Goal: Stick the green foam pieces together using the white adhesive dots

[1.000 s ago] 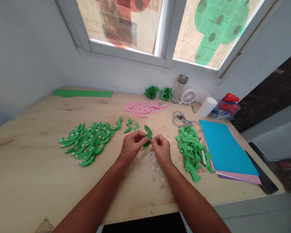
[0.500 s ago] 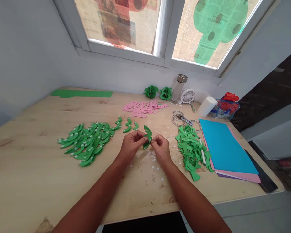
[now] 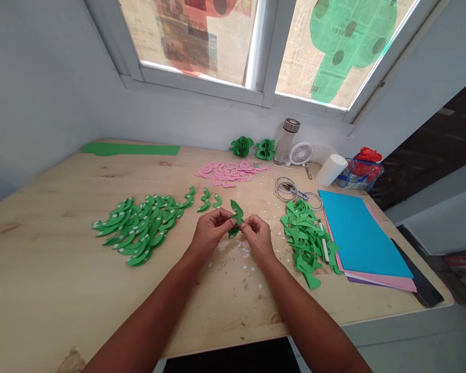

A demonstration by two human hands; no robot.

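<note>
Between the fingertips of my left hand (image 3: 213, 226) is a wavy green paper cutout (image 3: 237, 211), held upright above the table. My right hand (image 3: 258, 234) is closed in a pinch at the cutout's right edge; whether a small bit is between those fingertips is hidden. To the left lies a heap of curved green paper cutouts (image 3: 143, 228) with small white patches on them, and a few similar pieces (image 3: 204, 199) lie just beyond my left hand. Right of my right hand is a pile of plain green cutouts (image 3: 305, 235). Tiny white scraps (image 3: 245, 254) are scattered below my hands.
Pink paper cutouts (image 3: 229, 173) lie farther back, before two green paper balls (image 3: 242, 146). Near the wall stand a glass bottle (image 3: 285, 142), a small fan (image 3: 300, 153) and a white roll (image 3: 332, 170). Tape rolls (image 3: 286, 189), a white pen (image 3: 323, 243) and blue paper sheets (image 3: 365, 235) are right.
My right fingertips have shifted slightly left, closer against the green cutout. Everything else stays put.
</note>
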